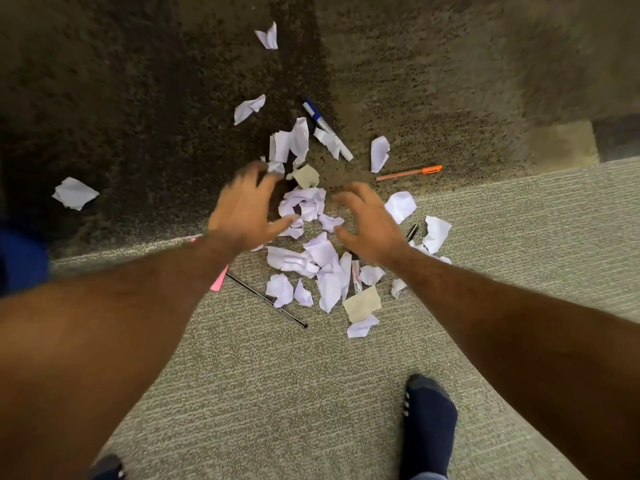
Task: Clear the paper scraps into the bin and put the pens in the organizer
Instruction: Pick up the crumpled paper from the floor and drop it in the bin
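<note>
- Both grips are empty: my left hand [242, 209] and right hand [367, 223] hover palm-down with fingers spread and curled, one on each side of the scrap heap, closed on nothing.
- Between them lies the main pile of paper scraps [304, 206], white and crumpled, and I cannot tell whether my fingertips touch it.
- More white scraps spread toward 6 o'clock from the pile, with a tan scrap [362, 303] at the lower edge and another tan piece [306, 176] at 12 o'clock.
- Stray scraps lie apart: one at 9 o'clock [74, 192] on the dark carpet [138, 98], one far out at 12 o'clock [268, 36].
- At 12 o'clock a blue-capped marker [325, 128] lies slanted, partly under a scrap.
- At 2 o'clock an orange pen [410, 172] lies flat, clear of the heap.
- At 7 o'clock a thin black pen [266, 300] lies slanted on the light carpet [277, 393], just beside a pink note [219, 280] that my left wrist partly hides.
- At 3 o'clock a short dark pen end [412, 232] shows beside my right hand.
- At 5 o'clock my foot in a navy sock [427, 424] stands on the light carpet.
</note>
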